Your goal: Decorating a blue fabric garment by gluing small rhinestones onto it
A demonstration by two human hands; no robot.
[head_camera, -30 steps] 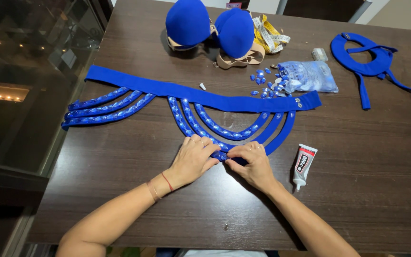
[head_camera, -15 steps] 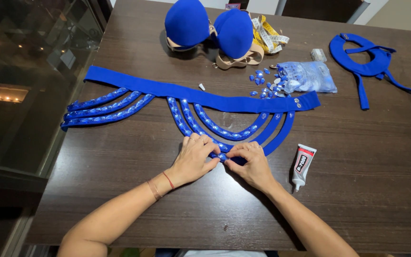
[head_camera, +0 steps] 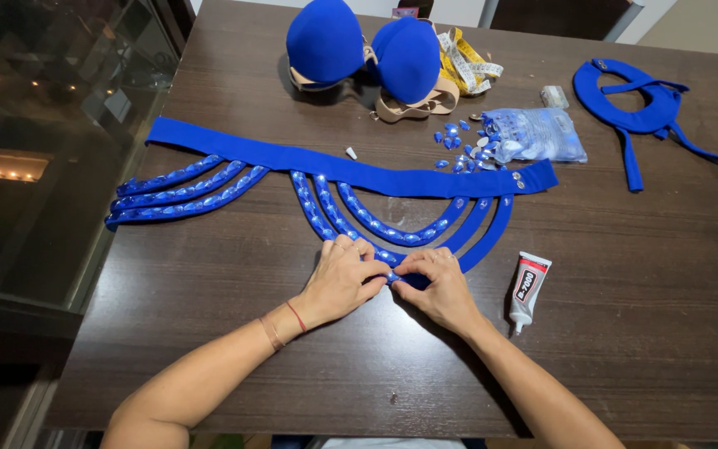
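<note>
— Anything shifted since a second ago?

— Barely. Both hands have crept slightly toward 9 o'clock along the lowest loop; everything else on the table lies as it did.

— What are the hands doing?

— Left hand (head_camera: pixel 344 278) and right hand (head_camera: pixel 435 287) meet fingertip to fingertip, pinching the bottom of the outermost blue strap loop (head_camera: pixel 474 249) of the blue fabric belt (head_camera: pixel 359 170). Whether a gem sits between the fingers, I cannot tell.

— How does the strap lie from them?

— It curves up and away toward 12 o'clock on both sides, long axis running 9 to 3. Both hands are equally on it; the glue tube (head_camera: pixel 528 289) lies just beside the right hand, at 3 o'clock.

— And the rest?

— Dark wooden table (head_camera: pixel 641 333). At 12 o'clock, blue bra cups (head_camera: pixel 363 46) with a yellow measuring tape (head_camera: pixel 467 62); at 1 o'clock, a clear bag of gems (head_camera: pixel 533 135) and loose blue gems (head_camera: pixel 459 137); at 2 o'clock, a blue collar piece (head_camera: pixel 637 104). Glass panel (head_camera: pixel 51 141) at 9 o'clock.
</note>
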